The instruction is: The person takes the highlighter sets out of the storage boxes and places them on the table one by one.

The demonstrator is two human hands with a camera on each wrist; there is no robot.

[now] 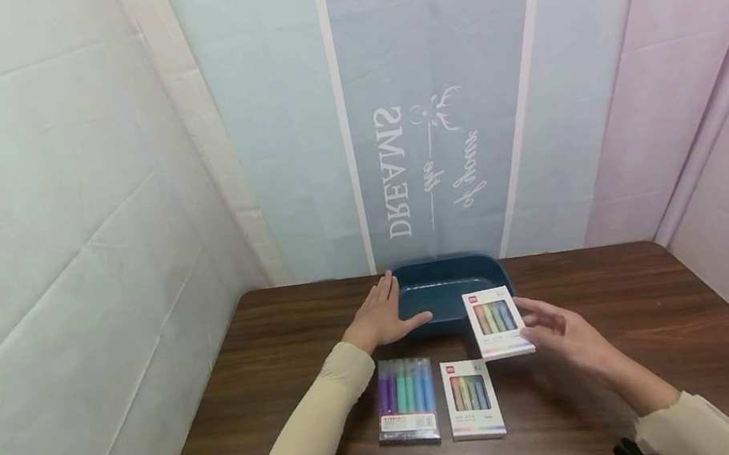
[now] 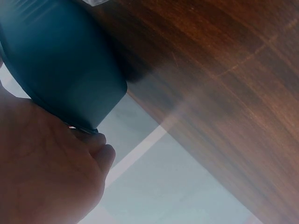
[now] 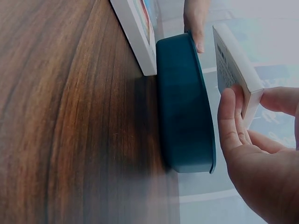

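Dark wood desk (image 1: 648,340) fills the lower half of the head view, w/ pale fabric backdrop (image 1: 442,84) at 12 o'clock carrying mirrored white lettering.

Teal tray (image 1: 443,279) sits at the desk's far edge, about 12 o'clock from the person. Left wrist view shows its rounded outer wall (image 2: 60,65) close up; right wrist view shows it edge-on (image 3: 182,107).

Left hand (image 1: 380,318) lies at the tray's 9 o'clock side, fingers straight & slightly spread, thumb along the near rim, touching it. In the left wrist view the fingers (image 2: 100,149) rest against the tray's lower edge.

Right hand (image 1: 562,335) is at the tray's 4 o'clock, holding 1 white marker box (image 1: 496,322) tilted over the tray's near right corner. Fingers are clamped on the box: thumb (image 3: 229,126) on 1 face, other fingers (image 3: 280,100) behind, per right wrist view, where the box (image 3: 233,65) shows its side & back.

Clear marker pack (image 1: 406,401) w/ purple, green & blue pens lies flat at 6 o'clock from the tray, just beside the left forearm's beige sleeve (image 1: 314,440).

2nd white marker box (image 1: 471,398) lies flat just right of the clear pack, near but apart from the held box.

Small black object (image 1: 625,450) shows at the right sleeve cuff; can't tell what it is.
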